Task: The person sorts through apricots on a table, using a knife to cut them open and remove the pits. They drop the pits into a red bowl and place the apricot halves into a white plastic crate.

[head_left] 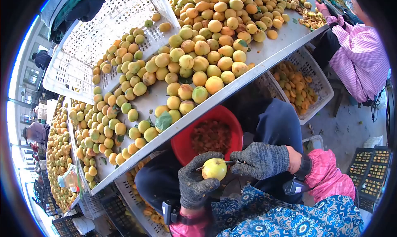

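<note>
Lower centre of frame: yellow-green fruit [214,169], clasped in gloved left hand [196,184]. Right hand's [257,160] grip closed round thin blade [230,162], against fruit. Cutting step, apparently; next move calls for steady fruit, controlled blade.

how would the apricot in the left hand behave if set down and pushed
The apricot would probably roll, being nearly round. Its skin looks smooth, so it may slip a little. It shows no sagging in the left hand, so it is likely fairly firm.
</note>
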Tool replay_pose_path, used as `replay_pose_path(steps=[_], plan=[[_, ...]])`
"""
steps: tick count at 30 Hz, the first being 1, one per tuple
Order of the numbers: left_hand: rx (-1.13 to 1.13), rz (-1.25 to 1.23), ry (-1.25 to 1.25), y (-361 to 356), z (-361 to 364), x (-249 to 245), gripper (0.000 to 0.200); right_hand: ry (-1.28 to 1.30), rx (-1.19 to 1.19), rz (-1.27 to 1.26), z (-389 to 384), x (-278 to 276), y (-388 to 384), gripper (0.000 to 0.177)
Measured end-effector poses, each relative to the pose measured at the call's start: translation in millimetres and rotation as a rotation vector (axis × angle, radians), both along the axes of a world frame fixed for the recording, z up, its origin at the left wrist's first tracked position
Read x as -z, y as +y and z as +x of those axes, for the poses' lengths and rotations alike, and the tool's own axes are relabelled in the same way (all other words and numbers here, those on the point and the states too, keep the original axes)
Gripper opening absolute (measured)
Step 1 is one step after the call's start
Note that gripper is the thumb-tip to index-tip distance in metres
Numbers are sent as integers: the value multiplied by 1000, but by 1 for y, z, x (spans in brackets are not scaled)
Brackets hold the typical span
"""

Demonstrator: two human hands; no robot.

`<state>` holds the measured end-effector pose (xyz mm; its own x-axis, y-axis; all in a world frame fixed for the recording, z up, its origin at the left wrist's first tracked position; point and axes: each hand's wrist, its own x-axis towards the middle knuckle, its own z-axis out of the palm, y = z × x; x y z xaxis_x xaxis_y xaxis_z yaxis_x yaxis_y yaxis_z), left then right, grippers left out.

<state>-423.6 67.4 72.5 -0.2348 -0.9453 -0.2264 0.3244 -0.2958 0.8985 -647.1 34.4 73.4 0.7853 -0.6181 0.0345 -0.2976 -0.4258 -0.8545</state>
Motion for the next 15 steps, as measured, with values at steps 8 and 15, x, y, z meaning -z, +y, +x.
replay_pose_path(steps=[8, 15], plan=[[514, -220, -532, -23, 28, -15, 58, 119, -308, -508, -2, -2, -5, 31], [115, -195, -498, -20, 22, -17, 62, 260, 91, -212, 14, -1, 8, 42]])
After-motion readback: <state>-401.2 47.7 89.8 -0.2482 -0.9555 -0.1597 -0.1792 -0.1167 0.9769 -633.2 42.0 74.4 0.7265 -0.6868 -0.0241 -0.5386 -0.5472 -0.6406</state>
